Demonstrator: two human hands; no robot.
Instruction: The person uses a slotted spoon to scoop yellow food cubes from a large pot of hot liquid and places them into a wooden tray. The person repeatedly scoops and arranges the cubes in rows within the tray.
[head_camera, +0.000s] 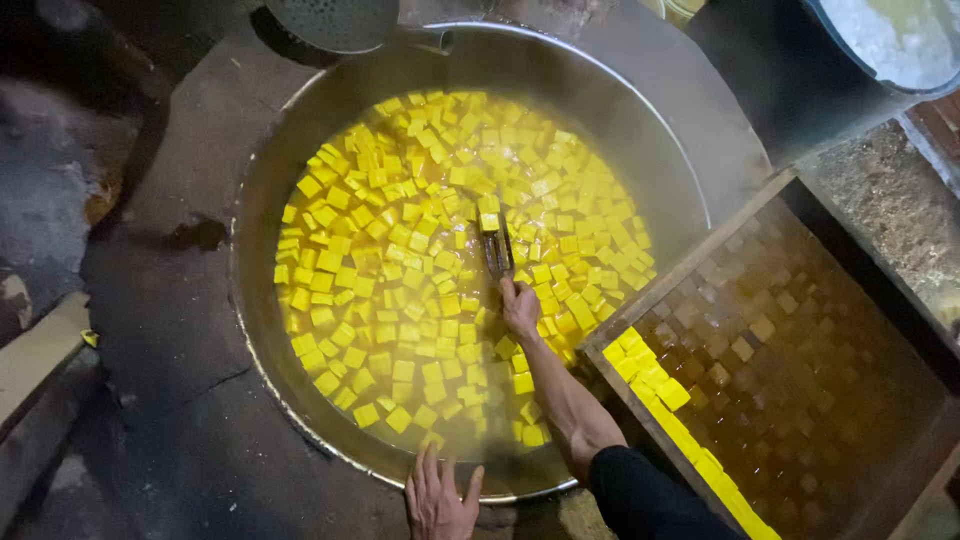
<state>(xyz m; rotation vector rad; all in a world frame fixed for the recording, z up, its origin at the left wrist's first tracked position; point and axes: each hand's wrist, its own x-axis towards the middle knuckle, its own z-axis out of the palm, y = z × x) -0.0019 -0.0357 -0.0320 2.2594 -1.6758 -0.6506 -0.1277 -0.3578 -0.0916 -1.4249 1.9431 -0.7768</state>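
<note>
**Yellow cube lifted with tongs over steaming wok**

Reached out over the wok with the right hand, fingers closed around the handle end of dark metal tongs. Held 1 cube pinched at the tongs' tip, near the middle of the wok and just above the rest. Looked bright yellow, square-faced, flat-sided, wet and glossy, same size and colour as the others around it. Floated by the hundreds in cloudy yellow liquid, those other cubes, packed edge to edge on the left and centre, thinner toward the near rim. Blurred by steam along the wok's far and right side.

Rested the left hand on the wok's near rim, palm down, fingers spread apart, holding nothing.

Stood just right of the wok, a wooden tray, set at an angle, its base a dark brownish grid pattern. Lay along the tray's near-left edge, a row of yellow cubes, touching one another. Showed at the top, partly over the far rim, a perforated ladle. Sat at the top right corner, a dark basin with pale contents.
</note>
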